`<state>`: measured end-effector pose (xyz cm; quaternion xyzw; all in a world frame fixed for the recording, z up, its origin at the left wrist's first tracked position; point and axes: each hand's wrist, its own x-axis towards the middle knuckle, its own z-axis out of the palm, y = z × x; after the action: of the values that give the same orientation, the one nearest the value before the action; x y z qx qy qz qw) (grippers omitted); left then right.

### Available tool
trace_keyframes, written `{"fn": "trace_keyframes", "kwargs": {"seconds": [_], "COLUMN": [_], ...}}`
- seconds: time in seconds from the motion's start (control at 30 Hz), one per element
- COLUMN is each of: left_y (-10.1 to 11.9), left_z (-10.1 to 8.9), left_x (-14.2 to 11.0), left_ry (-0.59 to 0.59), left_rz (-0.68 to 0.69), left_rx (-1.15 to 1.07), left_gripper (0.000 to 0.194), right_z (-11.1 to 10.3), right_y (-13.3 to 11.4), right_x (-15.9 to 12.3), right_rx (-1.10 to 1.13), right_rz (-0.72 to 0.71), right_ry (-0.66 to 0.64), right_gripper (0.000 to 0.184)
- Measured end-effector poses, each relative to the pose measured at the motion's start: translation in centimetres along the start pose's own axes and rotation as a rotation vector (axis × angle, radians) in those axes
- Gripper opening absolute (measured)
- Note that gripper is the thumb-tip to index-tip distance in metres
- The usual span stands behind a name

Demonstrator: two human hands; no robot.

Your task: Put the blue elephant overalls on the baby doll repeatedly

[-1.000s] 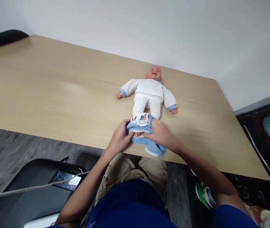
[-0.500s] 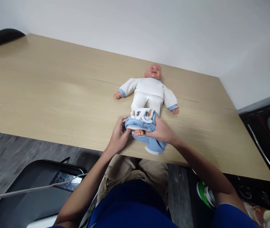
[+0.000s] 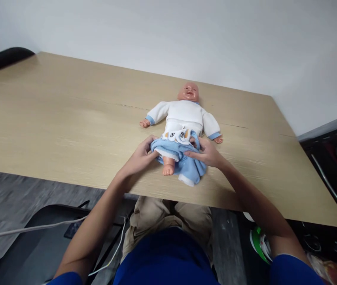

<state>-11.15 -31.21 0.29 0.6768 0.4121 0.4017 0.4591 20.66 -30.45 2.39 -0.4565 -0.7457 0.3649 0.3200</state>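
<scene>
A baby doll [image 3: 185,113] in a white top with blue cuffs lies on its back on the wooden table [image 3: 67,118], head toward the wall. A pair of light blue trousers [image 3: 183,156] with an animal face on the waistband is bunched over its legs, up around the thighs. One bare foot sticks out below. My left hand [image 3: 140,156] grips the trousers' left side. My right hand [image 3: 207,152] grips their right side near the doll's hip. Both hands are closed on the fabric.
The table's near edge runs just above my lap. A black chair [image 3: 23,245] with a white cable [image 3: 23,229] across it stands at the lower left. A dark object [image 3: 2,59] sits at the table's far left. A white wall rises behind.
Both hands have pulled the blue trousers up the doll's legs toward its waist. One bare foot has come out of the leg opening.
</scene>
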Motion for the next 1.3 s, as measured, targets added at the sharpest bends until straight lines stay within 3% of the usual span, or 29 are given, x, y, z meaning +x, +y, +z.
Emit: {"fn": "trace_keyframes", "kwargs": {"seconds": [0.13,0.23,0.4,0.5,0.63,0.73,0.8,0.87,0.93,1.0,1.07,1.13,1.23,1.3], "left_y": [-0.5,-0.2,3.3,5.7,7.4,7.8,7.7,7.3,6.7,6.1,5.6,5.5,5.6,5.7], "left_z": [-2.0,-2.9,-1.8,-0.4,1.3,2.3,2.8,3.2,3.2,3.0,2.6,2.2,2.0,2.1], "left_x": [0.4,1.2,4.4,7.7,12.1,14.2,14.9,15.2,15.4,15.5,15.5,15.6,15.5,15.4], "left_ry": [-0.116,-0.125,-0.072,-0.328,-0.702,-0.867,-0.933,-0.973,-0.987,-0.979,-1.007,-1.086,-1.217,-1.273], "left_rz": [0.023,0.035,0.193,0.256,0.121,0.071,0.09,0.115,0.137,0.133,0.095,0.062,0.062,0.067], "left_rx": [-0.014,-0.026,0.239,0.394,0.401,0.272,0.175,0.113,0.098,0.109,0.133,0.16,0.184,0.206], "left_gripper": [0.045,0.052,0.053,0.052,0.038,0.032,0.033,0.037,0.043,0.046,0.048,0.047,0.048,0.05], "right_z": [-0.4,-0.5,-0.4,-0.5,-1.3,-1.9,-2.1,-2.0,-1.7,-1.6,-1.6,-2.0,-2.9,-3.4], "right_y": [1.4,2.6,4.1,4.1,3.2,2.4,2.3,2.8,3.6,4.3,4.6,4.3,2.8,1.6], "right_x": [-1.0,-1.4,-1.5,-1.5,-1.7,-1.9,-2.0,-2.1,-2.0,-1.9,-1.9,-2.0,-2.2,-2.4], "right_rx": [0.252,0.35,0.489,0.524,0.405,0.228,0.211,0.271,0.356,0.444,0.488,0.465,0.387,0.337], "right_rz": [0.134,0.199,0.238,0.251,0.206,0.179,0.16,0.124,0.103,0.12,0.16,0.189,0.19,0.182], "right_ry": [-0.006,-0.056,-0.039,-0.045,-0.187,-0.383,-0.447,-0.396,-0.26,-0.114,-0.059,-0.134,-0.419,-0.577], "right_gripper": [0.067,0.07,0.08,0.082,0.068,0.048,0.047,0.051,0.056,0.057,0.056,0.058,0.064,0.058]}}
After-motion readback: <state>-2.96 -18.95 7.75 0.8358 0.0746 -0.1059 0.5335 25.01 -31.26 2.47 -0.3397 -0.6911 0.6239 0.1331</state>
